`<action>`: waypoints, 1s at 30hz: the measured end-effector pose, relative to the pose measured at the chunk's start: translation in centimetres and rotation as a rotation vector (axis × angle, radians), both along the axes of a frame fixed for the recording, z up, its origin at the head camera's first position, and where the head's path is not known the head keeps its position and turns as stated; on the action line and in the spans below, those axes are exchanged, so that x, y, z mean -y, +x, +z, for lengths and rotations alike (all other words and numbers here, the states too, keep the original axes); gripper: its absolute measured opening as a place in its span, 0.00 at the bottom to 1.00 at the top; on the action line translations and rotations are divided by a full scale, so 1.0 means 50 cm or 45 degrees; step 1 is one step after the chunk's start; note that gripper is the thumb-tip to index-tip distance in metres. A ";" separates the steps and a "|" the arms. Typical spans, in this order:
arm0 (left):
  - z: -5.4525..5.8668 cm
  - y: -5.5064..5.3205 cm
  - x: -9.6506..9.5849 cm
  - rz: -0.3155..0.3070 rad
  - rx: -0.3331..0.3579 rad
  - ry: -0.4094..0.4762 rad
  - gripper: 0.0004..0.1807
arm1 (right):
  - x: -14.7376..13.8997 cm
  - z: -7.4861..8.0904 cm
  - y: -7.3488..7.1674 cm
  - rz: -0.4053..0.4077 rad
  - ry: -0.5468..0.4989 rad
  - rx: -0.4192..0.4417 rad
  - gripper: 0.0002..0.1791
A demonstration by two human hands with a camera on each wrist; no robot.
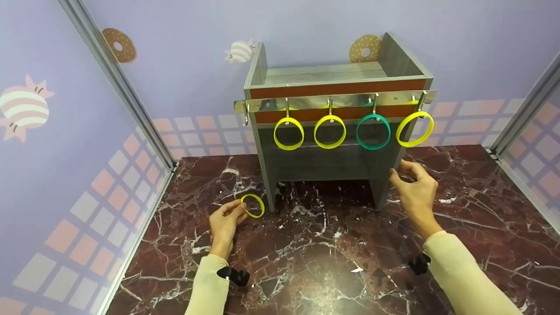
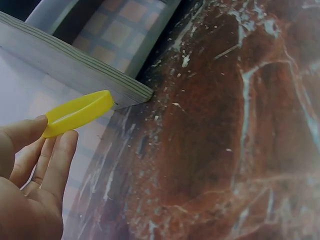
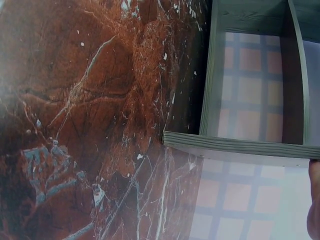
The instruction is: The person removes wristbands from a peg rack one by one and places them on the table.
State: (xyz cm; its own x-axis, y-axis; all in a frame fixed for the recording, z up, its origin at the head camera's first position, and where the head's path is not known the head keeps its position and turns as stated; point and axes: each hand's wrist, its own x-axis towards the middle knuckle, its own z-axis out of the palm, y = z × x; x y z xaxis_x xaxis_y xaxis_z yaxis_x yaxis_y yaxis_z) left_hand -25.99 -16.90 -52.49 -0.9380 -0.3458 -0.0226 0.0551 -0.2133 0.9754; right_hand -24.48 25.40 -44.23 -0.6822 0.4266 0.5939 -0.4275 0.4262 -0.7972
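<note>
My left hand (image 1: 225, 218) pinches a yellow wristband (image 2: 85, 120) between thumb and fingers, low beside the left panel of a grey wooden shelf unit (image 1: 321, 168). Across the unit's front runs a metal rail (image 1: 350, 101) with several hooks. From it hang a green wristband (image 1: 374, 148) and three yellow ones, the rightmost yellow wristband (image 1: 415, 144) at the rail's end. The leftmost hook (image 1: 246, 119) holds nothing. My right hand (image 1: 415, 188) is at the unit's right panel, thumb at its front edge, fingers bent; in the right wrist view only a fingertip (image 3: 314, 200) shows against the panel.
The unit stands on a dark red marbled tabletop (image 1: 280, 262) near the back wall. Lilac panels with candy and doughnut pictures close in the back and both sides, with a metal post (image 1: 127, 96) at the left corner. Each wrist carries a small black camera (image 1: 236, 277).
</note>
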 end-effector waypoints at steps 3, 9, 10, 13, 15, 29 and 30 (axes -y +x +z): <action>-0.008 0.000 -0.002 -0.003 0.021 -0.011 0.17 | 0.000 -0.001 0.000 -0.003 -0.003 0.002 0.12; -0.025 -0.001 -0.001 -0.005 0.077 -0.073 0.15 | 0.001 -0.001 -0.001 0.002 -0.009 -0.001 0.12; -0.027 -0.002 -0.001 -0.003 0.081 -0.082 0.14 | 0.001 -0.001 0.000 0.003 -0.008 0.000 0.12; -0.033 -0.002 -0.003 -0.002 0.075 -0.098 0.13 | 0.001 0.000 0.000 0.000 -0.008 0.003 0.12; -0.036 -0.003 -0.003 -0.003 0.078 -0.118 0.13 | 0.001 0.000 0.001 0.002 -0.013 0.002 0.12; -0.041 0.000 0.006 0.059 0.151 -0.496 0.09 | 0.004 -0.001 -0.001 0.042 -0.057 -0.025 0.12; -0.041 0.001 0.007 0.060 0.150 -0.544 0.09 | 0.004 -0.001 -0.001 0.039 -0.057 -0.025 0.12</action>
